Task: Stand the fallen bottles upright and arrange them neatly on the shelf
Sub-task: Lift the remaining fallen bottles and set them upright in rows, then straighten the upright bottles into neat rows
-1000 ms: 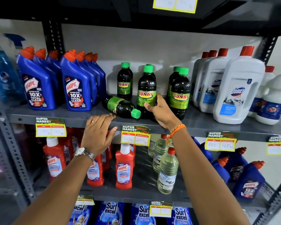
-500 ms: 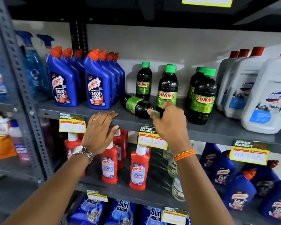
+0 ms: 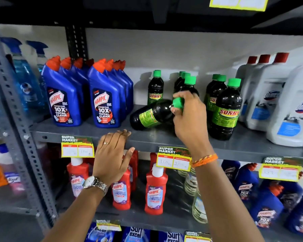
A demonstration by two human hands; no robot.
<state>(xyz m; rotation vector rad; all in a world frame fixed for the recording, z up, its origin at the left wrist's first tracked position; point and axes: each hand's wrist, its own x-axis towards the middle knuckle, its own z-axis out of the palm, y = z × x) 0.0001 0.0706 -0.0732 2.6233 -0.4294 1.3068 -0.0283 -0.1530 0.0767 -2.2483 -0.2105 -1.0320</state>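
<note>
A dark Sunny bottle (image 3: 151,116) with a green cap lies tilted on the grey shelf (image 3: 164,137), its cap end raised to the right. My right hand (image 3: 187,116) is closed around its neck and cap. My left hand (image 3: 112,154) rests flat on the shelf's front edge, fingers apart, holding nothing. Upright Sunny bottles stand around: one at the back (image 3: 155,88), a row partly hidden behind my right hand (image 3: 185,81), and a row at the right (image 3: 225,109).
Blue Harpic bottles (image 3: 63,98) stand in two rows left of the Sunny bottles. White Domex jugs (image 3: 287,109) fill the right. A grey upright post (image 3: 16,119) stands at the left. Red Harpic bottles (image 3: 156,191) and price tags (image 3: 173,159) sit below.
My right hand has closed on the fallen bottle's cap and lifted that end off the shelf, so the bottle tilts upward. My left hand stays on the shelf edge.
</note>
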